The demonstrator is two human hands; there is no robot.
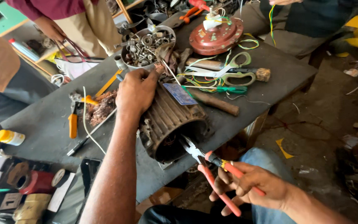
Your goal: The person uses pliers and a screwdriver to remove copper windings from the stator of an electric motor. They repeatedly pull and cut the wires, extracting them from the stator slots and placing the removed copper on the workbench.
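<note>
On the desk [42, 124], your left hand [135, 92] clamps the heavy, rigid motor housing [168, 124] by its ribs; your right hand [255, 186] grips red-handled pliers [212, 168].

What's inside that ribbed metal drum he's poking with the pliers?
Through the open end of the drum only a dark hollow shows, with a glint of copper wire near the bottom. The tips of the pliers reach its mouth. Deeper in, shadow hides everything.

Bowl [126, 49] behind motor [171, 120], on table [46, 124]
</note>
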